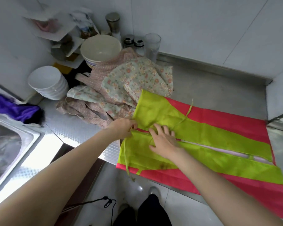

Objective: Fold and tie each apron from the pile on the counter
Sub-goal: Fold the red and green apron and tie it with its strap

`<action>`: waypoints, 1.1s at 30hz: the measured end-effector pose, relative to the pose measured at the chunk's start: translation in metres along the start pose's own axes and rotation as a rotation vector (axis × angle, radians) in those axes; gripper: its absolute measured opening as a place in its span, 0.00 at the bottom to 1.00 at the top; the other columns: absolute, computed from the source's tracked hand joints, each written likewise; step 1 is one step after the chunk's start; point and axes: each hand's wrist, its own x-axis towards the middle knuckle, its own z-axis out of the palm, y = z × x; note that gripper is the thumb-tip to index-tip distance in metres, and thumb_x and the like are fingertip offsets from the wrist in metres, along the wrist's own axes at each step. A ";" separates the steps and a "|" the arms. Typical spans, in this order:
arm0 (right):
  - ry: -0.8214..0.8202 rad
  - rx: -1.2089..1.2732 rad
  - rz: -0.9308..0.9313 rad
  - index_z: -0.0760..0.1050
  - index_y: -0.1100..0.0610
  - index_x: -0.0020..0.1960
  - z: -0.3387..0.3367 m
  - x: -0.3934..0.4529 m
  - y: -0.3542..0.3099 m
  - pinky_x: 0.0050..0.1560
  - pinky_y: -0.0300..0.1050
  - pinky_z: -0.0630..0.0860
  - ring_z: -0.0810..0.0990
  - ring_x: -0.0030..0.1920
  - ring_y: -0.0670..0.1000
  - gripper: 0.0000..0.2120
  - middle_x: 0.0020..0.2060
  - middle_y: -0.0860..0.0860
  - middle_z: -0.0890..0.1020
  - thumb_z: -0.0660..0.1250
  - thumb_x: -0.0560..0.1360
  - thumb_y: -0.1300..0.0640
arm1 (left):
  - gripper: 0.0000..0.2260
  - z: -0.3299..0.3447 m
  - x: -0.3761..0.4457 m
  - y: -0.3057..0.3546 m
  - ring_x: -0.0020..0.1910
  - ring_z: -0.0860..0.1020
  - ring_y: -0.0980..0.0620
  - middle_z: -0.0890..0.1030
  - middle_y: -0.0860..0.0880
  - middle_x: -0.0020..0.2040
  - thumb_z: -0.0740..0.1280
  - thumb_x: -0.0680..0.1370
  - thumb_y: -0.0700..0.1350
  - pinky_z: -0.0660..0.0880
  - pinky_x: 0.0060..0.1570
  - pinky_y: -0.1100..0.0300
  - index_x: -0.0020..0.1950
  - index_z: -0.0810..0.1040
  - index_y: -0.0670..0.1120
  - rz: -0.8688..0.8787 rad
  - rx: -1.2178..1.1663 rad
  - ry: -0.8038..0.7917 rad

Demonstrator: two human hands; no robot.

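Note:
A pink and lime-green apron (pixel 216 132) lies spread flat on the steel counter (pixel 82 128), its two long sides folded inward so the green faces meet along the middle. My left hand (pixel 122 128) pinches the green fabric edge at the apron's left end. My right hand (pixel 164 141) lies flat with spread fingers on the green fold near the middle seam. A thin green tie string (pixel 127 162) hangs over the counter's front edge; another (pixel 189 108) curls on the upper fold. A pile of floral and dotted aprons (pixel 119 88) is heaped behind it.
Stacked white bowls (pixel 47 82) and a large bowl stack (pixel 100 48) stand at the back left, with jars (pixel 113 23), shakers (pixel 138 44) and a glass (pixel 152 46) by the wall. A sink (pixel 8 147) with a purple cloth (pixel 15 108) sits at left.

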 end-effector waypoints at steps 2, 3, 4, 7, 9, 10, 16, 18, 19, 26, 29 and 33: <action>0.005 -0.015 0.034 0.54 0.50 0.74 0.001 0.001 -0.001 0.67 0.59 0.59 0.52 0.73 0.59 0.32 0.75 0.52 0.50 0.62 0.75 0.43 | 0.13 -0.010 -0.004 -0.014 0.52 0.79 0.44 0.78 0.40 0.54 0.65 0.75 0.37 0.74 0.42 0.58 0.59 0.75 0.40 -0.140 -0.218 0.110; 0.007 -0.017 0.034 0.54 0.50 0.74 0.000 0.001 -0.001 0.67 0.59 0.59 0.52 0.72 0.59 0.32 0.74 0.52 0.51 0.63 0.75 0.43 | 0.12 -0.018 -0.006 -0.024 0.44 0.81 0.47 0.80 0.40 0.49 0.64 0.75 0.35 0.74 0.35 0.62 0.58 0.75 0.37 -0.225 -0.416 0.152; 0.003 -0.016 0.028 0.56 0.50 0.73 -0.001 0.002 -0.001 0.67 0.60 0.60 0.53 0.72 0.59 0.31 0.73 0.52 0.53 0.63 0.75 0.44 | 0.12 -0.029 -0.011 -0.036 0.35 0.81 0.51 0.80 0.41 0.43 0.64 0.75 0.34 0.73 0.29 0.65 0.58 0.75 0.35 -0.311 -0.607 0.178; 0.016 0.082 0.007 0.65 0.53 0.69 -0.010 0.009 0.006 0.65 0.58 0.65 0.60 0.67 0.58 0.20 0.68 0.52 0.63 0.59 0.78 0.52 | 0.10 -0.062 -0.021 -0.074 0.30 0.79 0.55 0.79 0.46 0.37 0.63 0.77 0.36 0.73 0.28 0.68 0.57 0.76 0.35 -0.548 -0.812 0.426; 0.021 0.172 0.003 0.72 0.56 0.64 -0.019 0.014 0.014 0.63 0.53 0.67 0.66 0.63 0.58 0.15 0.62 0.54 0.70 0.56 0.79 0.61 | 0.13 -0.076 -0.025 -0.091 0.50 0.78 0.42 0.79 0.38 0.50 0.61 0.77 0.40 0.76 0.49 0.59 0.60 0.74 0.37 -0.730 -0.529 0.590; 0.018 0.175 -0.007 0.74 0.58 0.62 -0.023 0.016 0.018 0.62 0.51 0.67 0.67 0.62 0.57 0.16 0.60 0.55 0.72 0.56 0.78 0.65 | 0.15 -0.078 -0.026 -0.091 0.59 0.73 0.37 0.75 0.36 0.58 0.61 0.77 0.41 0.71 0.58 0.51 0.62 0.73 0.38 -0.789 -0.341 0.601; 0.033 -0.027 -0.013 0.76 0.62 0.54 -0.033 0.012 0.016 0.64 0.50 0.67 0.67 0.65 0.57 0.08 0.56 0.55 0.75 0.61 0.76 0.65 | 0.16 -0.041 -0.020 -0.021 0.56 0.75 0.43 0.70 0.43 0.62 0.62 0.75 0.37 0.71 0.55 0.54 0.62 0.73 0.42 -0.131 -0.150 0.424; 0.092 0.046 0.040 0.74 0.61 0.58 -0.047 0.009 0.008 0.64 0.53 0.68 0.67 0.66 0.59 0.11 0.61 0.57 0.73 0.59 0.77 0.65 | 0.17 -0.024 -0.013 0.003 0.50 0.77 0.47 0.70 0.44 0.60 0.65 0.75 0.39 0.70 0.51 0.60 0.64 0.72 0.43 0.079 -0.182 0.242; 0.147 0.088 0.072 0.73 0.60 0.58 -0.058 0.009 0.007 0.58 0.52 0.70 0.71 0.63 0.59 0.12 0.60 0.58 0.73 0.57 0.77 0.64 | 0.20 -0.018 -0.008 0.011 0.48 0.76 0.49 0.71 0.44 0.58 0.67 0.75 0.42 0.69 0.50 0.62 0.66 0.71 0.43 0.121 -0.203 0.185; 0.557 -0.082 -0.088 0.64 0.61 0.62 -0.131 0.032 -0.030 0.32 0.47 0.65 0.74 0.34 0.57 0.13 0.31 0.53 0.72 0.55 0.78 0.67 | 0.07 -0.033 0.013 0.018 0.26 0.70 0.56 0.73 0.48 0.29 0.67 0.76 0.44 0.67 0.30 0.64 0.48 0.79 0.40 -0.049 -0.712 0.138; 0.569 -0.025 -0.221 0.66 0.63 0.65 -0.137 0.047 -0.046 0.44 0.48 0.70 0.74 0.57 0.57 0.17 0.53 0.60 0.78 0.55 0.76 0.70 | 0.07 -0.038 0.008 0.010 0.19 0.70 0.61 0.76 0.53 0.22 0.64 0.78 0.41 0.68 0.23 0.69 0.40 0.77 0.42 -0.142 -0.857 0.173; 0.600 -0.090 -0.466 0.62 0.59 0.73 -0.140 0.062 -0.071 0.70 0.53 0.58 0.56 0.74 0.54 0.29 0.74 0.53 0.62 0.55 0.74 0.74 | 0.12 -0.029 -0.001 -0.014 0.17 0.72 0.59 0.75 0.52 0.19 0.61 0.79 0.37 0.68 0.18 0.69 0.34 0.74 0.42 -0.441 -1.274 0.380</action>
